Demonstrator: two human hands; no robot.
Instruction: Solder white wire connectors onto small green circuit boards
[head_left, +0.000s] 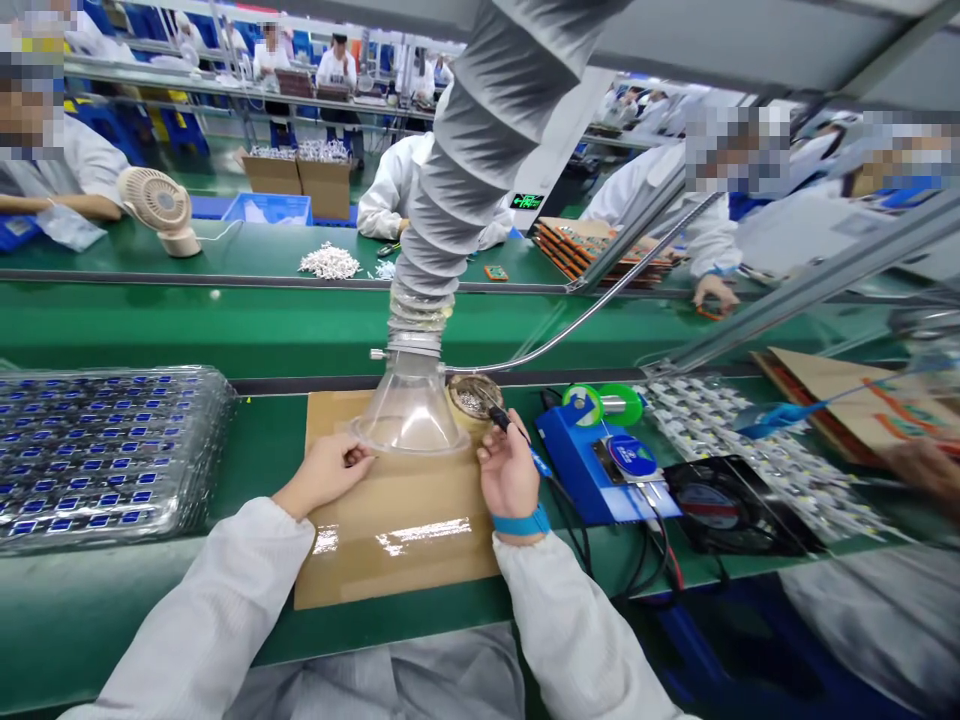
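My right hand [511, 475], with a blue band at its wrist, grips a soldering iron [499, 418] by its dark handle. The iron's tip end points over a round tin [474, 396] of coiled metal shavings; whether it touches them I cannot tell. At the left edge of a clear extraction funnel [411, 405], my left hand [326, 474] is closed, its fingers curled and thumb against them. Anything held in it is too small or hidden to make out. Both hands are above a brown cardboard sheet [397, 500] taped over with shiny film.
A grey duct [480, 140] hangs down to the funnel. Stacked clear trays [105, 450] of blue-marked parts lie left. To the right are a blue solder feeder [600, 465], a green solder reel [604, 404], a black fan [739, 503] and white parts [757, 450]. A co-worker's hand [930, 470] is far right.
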